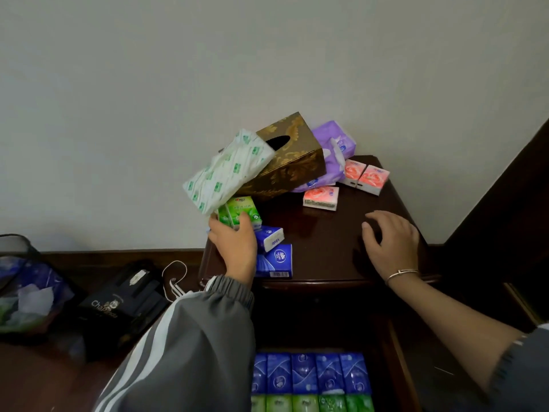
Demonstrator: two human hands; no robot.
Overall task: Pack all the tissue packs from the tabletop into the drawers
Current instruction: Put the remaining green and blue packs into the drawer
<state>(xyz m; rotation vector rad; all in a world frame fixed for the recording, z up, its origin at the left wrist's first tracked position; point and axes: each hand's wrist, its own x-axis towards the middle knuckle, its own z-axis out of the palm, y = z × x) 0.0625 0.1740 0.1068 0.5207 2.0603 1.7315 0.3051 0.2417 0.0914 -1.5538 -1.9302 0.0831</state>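
Several tissue packs are left on the bench (326,251): a pair of small green packs (242,214) at the left edge, two blue packs (274,251) just in front of them, three pink packs (356,179) toward the back right, a purple soft pack (335,150) behind those, and a large white-and-green soft pack (228,171) leaning on a gold tissue box (291,162). Below, the open drawer (395,367) already holds a row of blue packs above a row of green ones.

The left hand (234,242) is curled around the green packs, thumb on their front face and fingers behind, so it seems to be gripping them, though how firm the grip is cannot be told. The right hand (392,242) lies open and empty, palm down, fingers spread on bare wood.

The main risk sits right above the grasp. The white-and-green pack tilts off the gold box with its lower corner touching or just over the green packs; lifting them out could take away its support and send it sliding off the bench's left edge toward the bags on the floor (44,292). The green pair may also separate if they are only pinched at one end, dropping one. The nearer blue pack touches the hand and sits near the front edge, so a careless pull could nudge it over. The drawer looks nearly full across its visible rows, so the packs may need careful slotting.
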